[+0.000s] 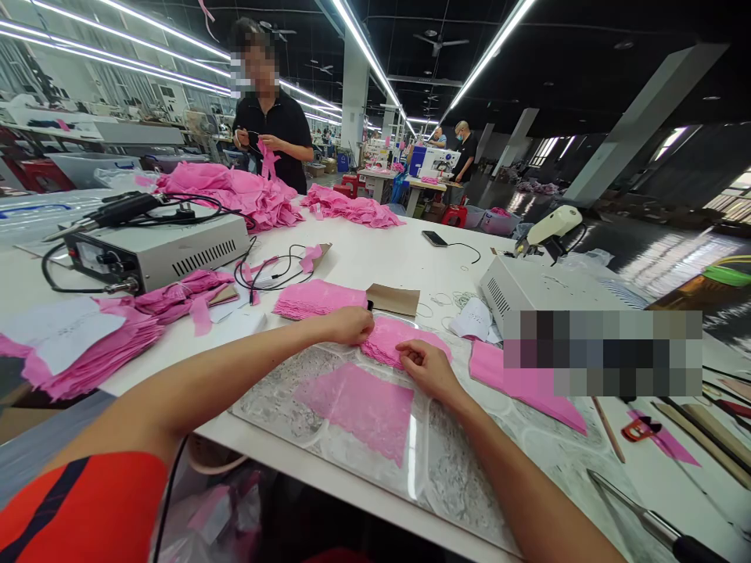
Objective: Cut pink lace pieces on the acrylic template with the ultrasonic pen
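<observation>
The left hand point(353, 324) is curled nearly closed at the left end of the stack of pink cloth pieces point(384, 336), which lies on a clear sheet point(282, 407); whether it pinches any cloth cannot be told. The right hand point(427, 366) is half curled, fingertips at the stack's near edge, its hold equally unclear. Such thin layers could cling together, so a careless pinch might lift two pieces or skew the pile. Just nearer the body, a single pink piece point(379, 410) lies flat, where a dragging forearm could crease or shift it. Behind the left hand, a second pink stack point(320, 299) sits close enough for an elbow or knuckle to topple it. Farther across the tabletop point(357, 250), the looped cable point(275, 283) could snag loose scraps if pulled.
</observation>
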Motion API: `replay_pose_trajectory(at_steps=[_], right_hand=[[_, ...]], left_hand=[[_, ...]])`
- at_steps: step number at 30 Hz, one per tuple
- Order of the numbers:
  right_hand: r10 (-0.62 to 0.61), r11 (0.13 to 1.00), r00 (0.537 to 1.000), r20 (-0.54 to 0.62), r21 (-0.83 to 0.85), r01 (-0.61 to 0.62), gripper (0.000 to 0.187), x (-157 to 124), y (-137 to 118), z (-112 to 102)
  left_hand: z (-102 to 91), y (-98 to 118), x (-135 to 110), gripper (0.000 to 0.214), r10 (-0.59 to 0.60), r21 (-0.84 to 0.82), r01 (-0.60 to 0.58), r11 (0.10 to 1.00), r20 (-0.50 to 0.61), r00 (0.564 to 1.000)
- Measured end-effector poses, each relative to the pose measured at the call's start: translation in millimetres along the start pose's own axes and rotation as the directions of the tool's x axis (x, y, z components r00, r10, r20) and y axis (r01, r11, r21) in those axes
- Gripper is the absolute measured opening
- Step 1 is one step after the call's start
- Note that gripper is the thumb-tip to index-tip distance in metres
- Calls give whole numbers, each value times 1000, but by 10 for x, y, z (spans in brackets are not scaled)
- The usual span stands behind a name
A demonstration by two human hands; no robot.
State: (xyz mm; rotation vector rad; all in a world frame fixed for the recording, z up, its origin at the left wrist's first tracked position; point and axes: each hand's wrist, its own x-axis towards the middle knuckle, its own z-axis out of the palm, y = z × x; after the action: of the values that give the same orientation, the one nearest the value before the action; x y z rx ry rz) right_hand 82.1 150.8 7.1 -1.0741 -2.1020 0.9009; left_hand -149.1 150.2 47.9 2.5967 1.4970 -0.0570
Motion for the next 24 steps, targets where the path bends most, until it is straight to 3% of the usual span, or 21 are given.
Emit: replay_pose_trajectory(at_steps=[11,19,24], right_hand=[[-4,1000,1000,-7,13,4,29,-2,-10,3],[7,1000,1000,-20,12,-6,29,5,-10,-12],[-6,1000,997,-75,-1,6,26,75,-145,-5]], left_hand=[[22,-30,-23,29,45,-31,-45,998,-9,999],[-119,-17,-24,28,-3,-77,-1,997,-48,999],[-154,-4,-24,27,-24,-136,14,991,-67,997]])
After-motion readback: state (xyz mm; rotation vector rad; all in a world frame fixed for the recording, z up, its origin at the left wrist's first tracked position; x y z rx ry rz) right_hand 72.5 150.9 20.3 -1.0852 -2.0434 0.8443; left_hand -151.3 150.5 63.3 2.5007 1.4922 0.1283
